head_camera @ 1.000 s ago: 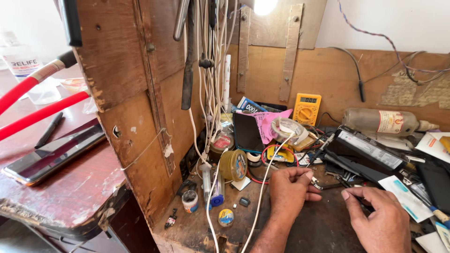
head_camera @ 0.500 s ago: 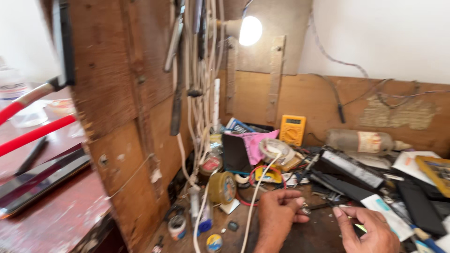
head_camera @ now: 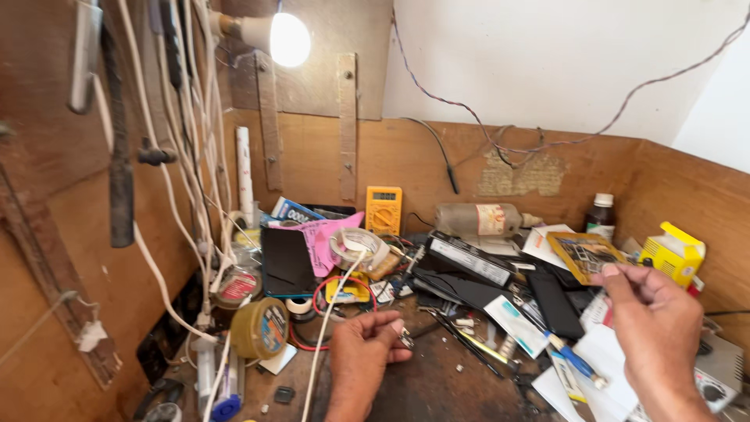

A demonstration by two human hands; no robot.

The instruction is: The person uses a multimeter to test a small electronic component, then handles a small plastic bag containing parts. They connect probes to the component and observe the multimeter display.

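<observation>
Wooden bench point(head_camera: 437, 391), clutter, lying bottle point(head_camera: 476, 219), hands pinching.

**Hand posture**

The left hand point(head_camera: 361, 349) rests low, fingers curled inward, thumb and forefinger pinched together. The right hand point(head_camera: 655, 327) is raised, back toward the camera, fingertips point(head_camera: 610, 271) closed in a pinch.

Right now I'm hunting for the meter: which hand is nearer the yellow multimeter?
Left. The left hand is below the yellow multimeter; the right hand is far off to its right.
</observation>
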